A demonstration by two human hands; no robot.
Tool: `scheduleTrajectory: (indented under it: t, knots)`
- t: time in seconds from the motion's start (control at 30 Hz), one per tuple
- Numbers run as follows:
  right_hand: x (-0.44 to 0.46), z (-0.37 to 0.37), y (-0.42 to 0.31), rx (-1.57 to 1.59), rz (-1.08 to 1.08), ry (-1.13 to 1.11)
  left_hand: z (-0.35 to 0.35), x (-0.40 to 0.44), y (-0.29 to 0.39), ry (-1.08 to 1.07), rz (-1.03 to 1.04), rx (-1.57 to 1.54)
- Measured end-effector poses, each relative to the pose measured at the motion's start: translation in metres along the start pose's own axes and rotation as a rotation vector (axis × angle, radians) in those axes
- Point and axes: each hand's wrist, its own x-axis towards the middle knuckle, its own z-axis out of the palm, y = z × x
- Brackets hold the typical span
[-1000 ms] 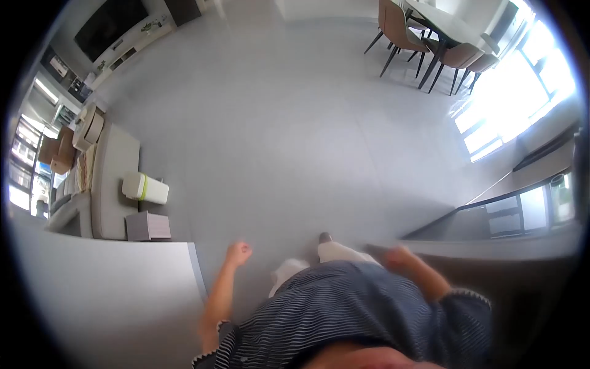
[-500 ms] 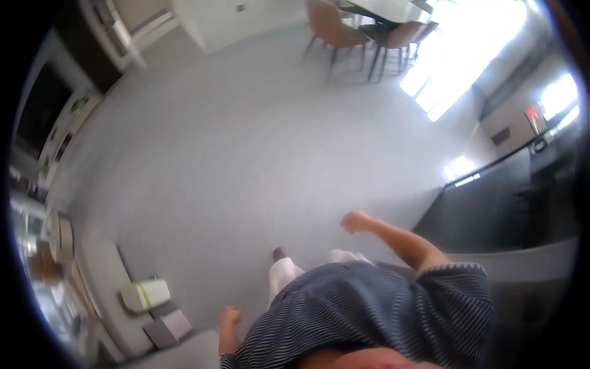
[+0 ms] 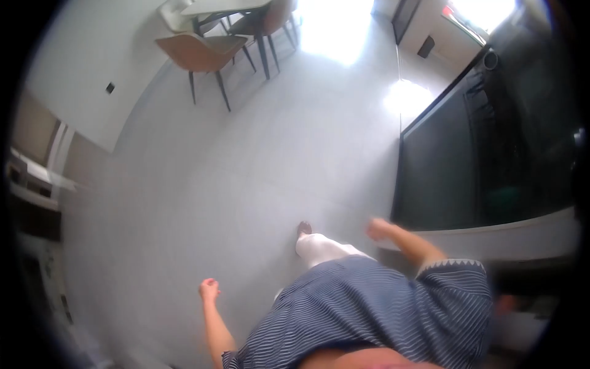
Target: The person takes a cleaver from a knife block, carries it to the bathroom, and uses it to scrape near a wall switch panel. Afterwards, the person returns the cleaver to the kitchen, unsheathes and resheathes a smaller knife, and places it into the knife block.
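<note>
My left hand (image 3: 209, 289) hangs out ahead of my body over the grey floor (image 3: 184, 203), its fingers curled in and nothing visible in them. On the other side, my right hand (image 3: 381, 229) is a blurred, closed fist, with nothing seen in it. It is nearest to the large dark glossy screen or panel (image 3: 436, 166) at the right, and appears apart from it. One brown shoe (image 3: 304, 228) shows below the white trousers (image 3: 326, 247), a step forward.
A table (image 3: 224, 6) with brown chairs (image 3: 206, 55) stands at the far side. Bright light from a window falls on the floor behind them. A white wall (image 3: 80, 80) runs along the left. Below the dark panel lies a pale ledge (image 3: 491, 240).
The view has turned right and moved forward; the table and chairs are now left of centre and nearer. The white-and-green object at lower left has left the view. My left hand has swung forward.
</note>
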Motion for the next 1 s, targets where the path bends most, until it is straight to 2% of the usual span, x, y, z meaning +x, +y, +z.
scheduleTrajectory:
  t: [0.03,0.1,0.2,0.33,0.47,0.5,0.57,0.6,0.7,0.8,0.9,1.0]
  knots:
    - [0.003,-0.018,-0.007,0.001,-0.033,0.027,0.013,0.005,0.026,-0.031,0.008,0.067]
    - [0.01,-0.051,-0.048,0.077,-0.076,0.043,-0.004,0.028,0.086,-0.223,0.082,0.332]
    - [0.03,-0.103,-0.078,0.255,-0.148,0.114,-0.012,0.054,0.179,-0.232,0.156,0.528]
    - [0.044,-0.172,-0.087,0.463,-0.212,0.231,-0.028,0.079,0.307,-0.18,0.241,0.546]
    - [0.059,-0.202,-0.082,0.528,-0.089,0.196,-0.031,0.126,0.412,-0.21,0.253,0.678]
    - [0.067,-0.226,-0.081,0.543,-0.03,0.21,-0.033,0.149,0.47,-0.22,0.276,0.721]
    - [0.074,-0.226,-0.064,0.65,0.099,0.22,-0.031,0.175,0.542,-0.243,0.328,0.795]
    - [0.077,-0.233,-0.053,0.733,0.183,0.216,-0.015,0.185,0.58,-0.261,0.352,0.815]
    - [0.046,-0.243,-0.052,0.892,0.207,0.323,0.028,0.224,0.663,-0.312,0.468,1.008]
    - [0.038,-0.25,-0.057,1.166,0.363,0.339,0.102,0.257,0.774,-0.303,0.665,1.19]
    - [0.071,-0.258,-0.041,1.22,0.36,0.243,0.191,0.266,0.891,-0.33,0.897,0.998]
    - [0.084,-0.292,-0.033,1.162,0.384,0.101,0.274,0.23,0.98,-0.438,0.947,0.826]
